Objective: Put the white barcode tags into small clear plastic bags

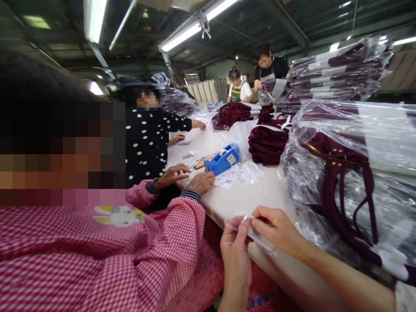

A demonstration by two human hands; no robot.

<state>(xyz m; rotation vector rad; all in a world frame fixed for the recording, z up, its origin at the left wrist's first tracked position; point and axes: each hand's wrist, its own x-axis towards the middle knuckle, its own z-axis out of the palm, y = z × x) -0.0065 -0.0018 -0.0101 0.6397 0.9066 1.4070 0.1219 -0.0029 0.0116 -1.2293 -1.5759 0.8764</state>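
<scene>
I see my left hand point(234, 255) and right hand point(274, 229) both pinching a small clear plastic bag point(251, 232), thin, glossy and crinkled, held just above the near edge of the smooth white table point(260, 193); its long axis runs roughly left to right between the two grips. What sits inside the film I cannot make out. Just to the right, maroon garments in shiny wrap point(347, 173) lie stacked and cut off by the frame, while a co-worker's gingham sleeve point(162, 242) hides the table's near-left part.
</scene>
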